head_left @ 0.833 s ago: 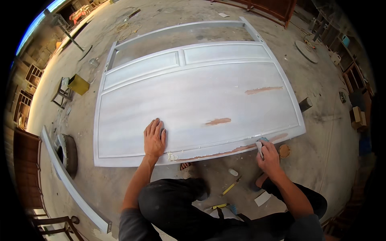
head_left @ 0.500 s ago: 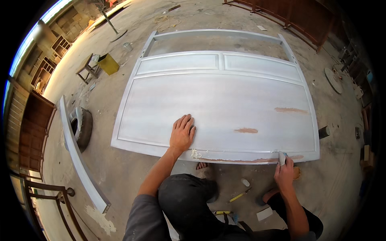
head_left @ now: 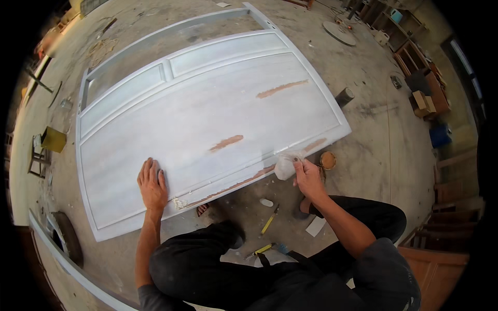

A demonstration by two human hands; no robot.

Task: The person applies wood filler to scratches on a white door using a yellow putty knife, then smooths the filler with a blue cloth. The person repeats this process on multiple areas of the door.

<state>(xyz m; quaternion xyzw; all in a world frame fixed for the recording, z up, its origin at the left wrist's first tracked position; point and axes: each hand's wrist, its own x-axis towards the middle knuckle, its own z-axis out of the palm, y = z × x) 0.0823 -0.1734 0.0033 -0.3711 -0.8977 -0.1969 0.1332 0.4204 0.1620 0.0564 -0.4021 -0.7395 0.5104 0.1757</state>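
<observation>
A large white-painted panel (head_left: 181, 124) with raised frames lies in front of me. My left hand (head_left: 152, 182) rests flat on its lower left part, fingers stretched out and holding nothing. My right hand (head_left: 309, 179) is closed on a pale, thin scraper (head_left: 284, 168), smeared by motion, at the panel's near edge. Beneath the scraper runs a long brown filler streak (head_left: 233, 185) along that edge. Two more brown patches, a middle one (head_left: 226, 143) and a farther one (head_left: 282, 88), mark the panel's face. White crumbs (head_left: 179, 202) lie near my left wrist.
Beside my right hand is a round container (head_left: 328, 160) with orange-brown contents. Yellow-handled knives (head_left: 268, 222) and a white card (head_left: 315, 226) lie on the floor between my legs. At the left are a tire (head_left: 66, 238), a long white rail (head_left: 72, 269) and a yellow bucket (head_left: 53, 139).
The view has swung to the right, so the panel appears tilted. The scraper in my right hand has turned and shows more broadly. My left hand still lies on the panel.
</observation>
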